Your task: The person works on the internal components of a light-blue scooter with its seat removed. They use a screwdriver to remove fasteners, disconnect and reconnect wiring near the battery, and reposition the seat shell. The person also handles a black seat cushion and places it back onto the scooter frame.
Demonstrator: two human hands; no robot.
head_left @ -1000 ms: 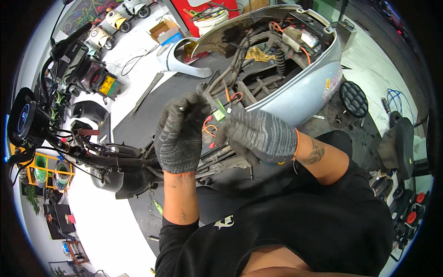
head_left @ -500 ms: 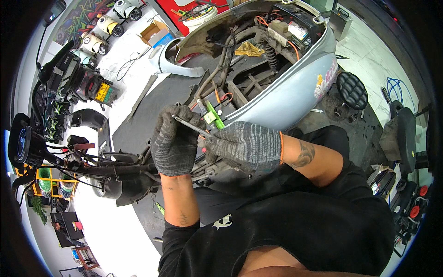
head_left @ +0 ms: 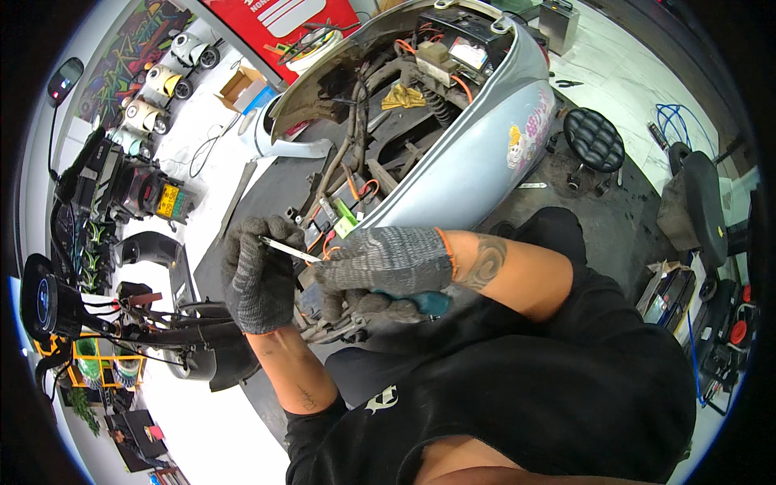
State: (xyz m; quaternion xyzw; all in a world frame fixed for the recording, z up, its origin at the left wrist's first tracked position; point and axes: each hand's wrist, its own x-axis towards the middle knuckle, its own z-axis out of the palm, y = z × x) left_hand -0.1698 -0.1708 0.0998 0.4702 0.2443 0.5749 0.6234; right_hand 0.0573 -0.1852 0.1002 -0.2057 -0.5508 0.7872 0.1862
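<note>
My left hand, in a dark grey knit glove, is closed at the tip end of a slim metal shaft. Whether a small piece sits in those fingers I cannot make out. My right hand, in a matching glove, grips a screwdriver by its teal handle, the shaft pointing left toward my left hand. Just beyond them lie a green object and orange wires among the frame tubes inside a pale blue scooter body.
A stripped front frame with handlebar and display is at left. A padded black stool stands right, near a detached black seat. A pale blue panel, cardboard box and parked scooters are farther back.
The screwdriver shaft has come into sight between my hands since a second ago, and more of its teal handle now shows. Both hands have moved left and, compared with half a second ago, slightly lower.
</note>
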